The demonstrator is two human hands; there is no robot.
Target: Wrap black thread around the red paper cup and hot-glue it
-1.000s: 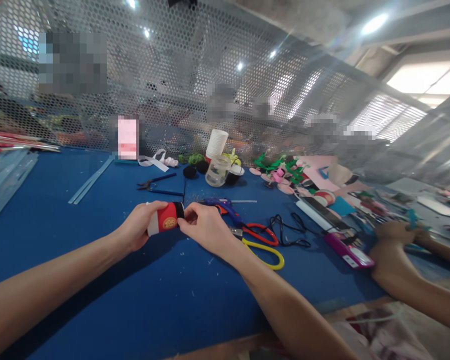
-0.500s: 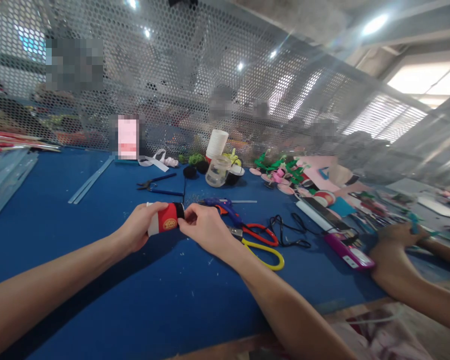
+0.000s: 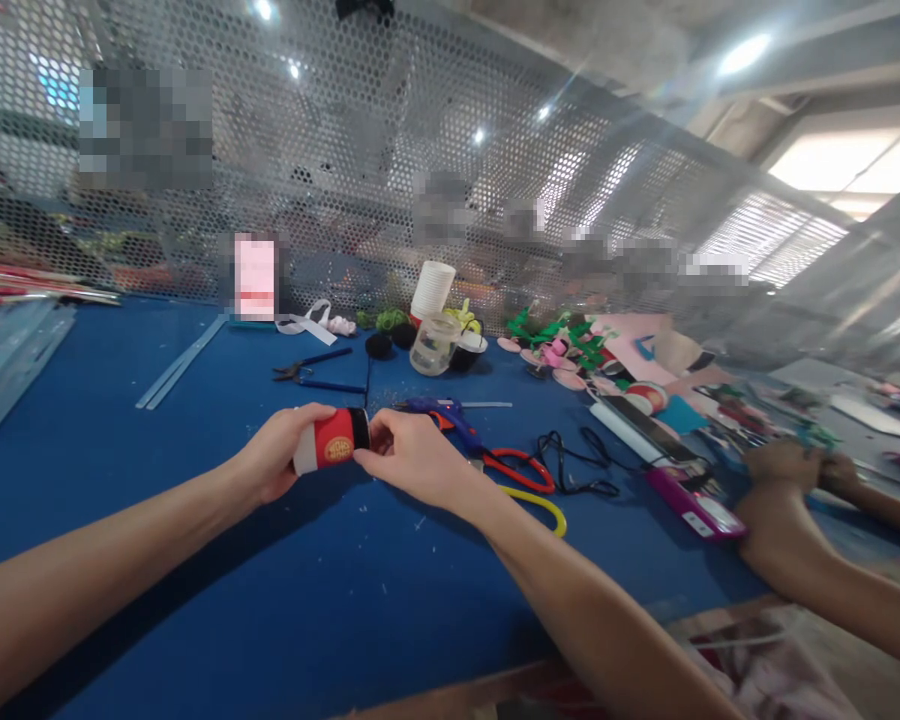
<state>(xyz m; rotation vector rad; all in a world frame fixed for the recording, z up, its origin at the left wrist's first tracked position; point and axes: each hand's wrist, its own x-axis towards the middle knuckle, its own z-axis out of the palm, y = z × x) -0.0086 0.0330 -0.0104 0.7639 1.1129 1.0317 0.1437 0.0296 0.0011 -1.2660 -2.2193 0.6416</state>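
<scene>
My left hand [image 3: 281, 455] is wrapped round the pale base of a small paper cup [image 3: 335, 440], which lies tipped on its side with its mouth to the right. The cup has a red printed band with a gold emblem. A black strip [image 3: 359, 428] circles its rim, and a thin black length [image 3: 368, 375] rises beside it. At that rim my right hand [image 3: 409, 450] is closed, thumb and fingertips pinching the strip's edge. Just behind my right hand lies a blue glue gun [image 3: 457, 425]. Scissors with red and yellow handles [image 3: 525, 468] are partly under my right forearm.
Blue-handled pliers [image 3: 319, 370], a clear plastic cup [image 3: 435, 345] and stacked white cups [image 3: 433, 288] stand beyond my hands. A black cord [image 3: 570, 465] and a purple device [image 3: 694, 505] lie right. A co-worker's hands [image 3: 787, 465] work at the far right. Metal mesh [image 3: 330, 180] borders the back.
The cup has turned slightly, showing more of its emblem and black rim. My right hand has shifted a little along the rim. The co-worker's hands have drawn closer together.
</scene>
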